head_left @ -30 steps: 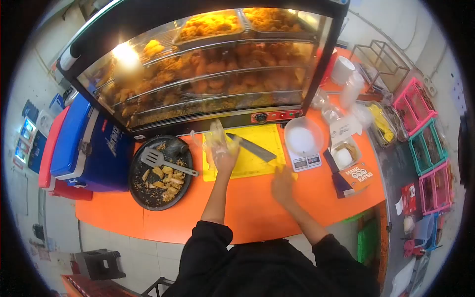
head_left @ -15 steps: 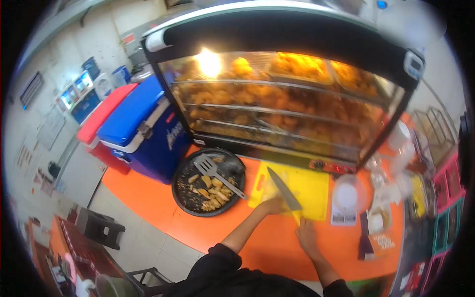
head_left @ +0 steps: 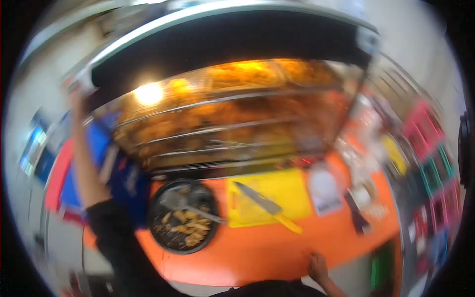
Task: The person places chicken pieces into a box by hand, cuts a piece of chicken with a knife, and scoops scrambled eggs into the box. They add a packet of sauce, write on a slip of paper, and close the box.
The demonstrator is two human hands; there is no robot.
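My left hand [head_left: 74, 88] is raised at the upper left, against the corner of the heated glass display case [head_left: 227, 42]; its fingers are smeared by motion. My right hand [head_left: 317, 266] is low, near the front edge of the orange table [head_left: 247, 252], with its fingers curled and nothing visible in them. A knife [head_left: 258, 198] with a yellow handle lies on the yellow cutting board [head_left: 292, 190], its handle reaching past the board's front edge. To the left stands a black round pan [head_left: 157, 236] holding browned food pieces [head_left: 190, 225] and a slotted spatula [head_left: 180, 203].
Fried food fills the lit shelves of the case. A blue cooler [head_left: 126, 183] and a red cooler [head_left: 58, 173] stand on the left. Right of the board are a clear round container [head_left: 324, 185], plastic bags [head_left: 354, 158] and stacked pink and green baskets [head_left: 438, 168].
The knife has been let go onto the board. My left hand has moved from the board up to the case's left corner, and my right hand has drawn back. The view has shifted.
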